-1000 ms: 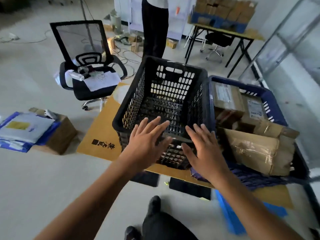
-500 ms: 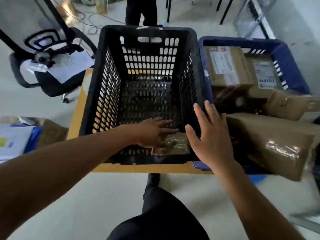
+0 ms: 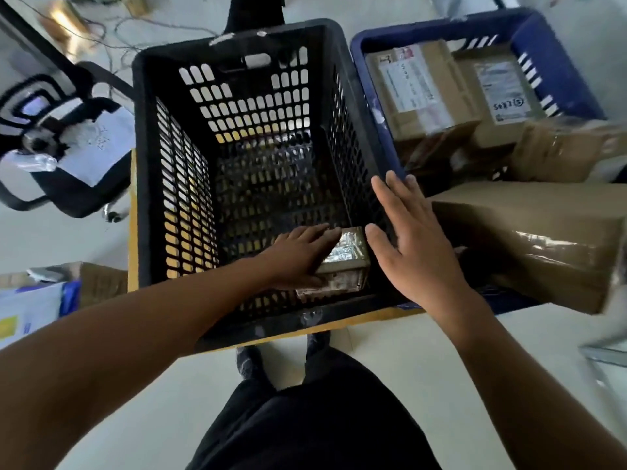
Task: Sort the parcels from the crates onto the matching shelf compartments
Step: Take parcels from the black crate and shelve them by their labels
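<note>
Our left hand (image 3: 298, 257) was down inside the black crate (image 3: 146, 171). Its fingers lay straight over the top of a small shiny parcel (image 3: 349, 262). We could not tell if the thumb had hold of it. Our right hand (image 3: 419, 245) was spread wide and held nothing. It hung over the crate's right wall.

The small shiny parcel sat on the bottom, in the near right corner. It looked like the only one in there. Next door, the blue crate (image 3: 543, 32) was piled with brown parcels (image 3: 417, 93). A big brown parcel (image 3: 543, 239) lay close to our right hand.

We thought the shiny wrap could be slippy, so the parcel might slide out of one hand on the way up. It might also bump the tall wall, because the corner was tight.
</note>
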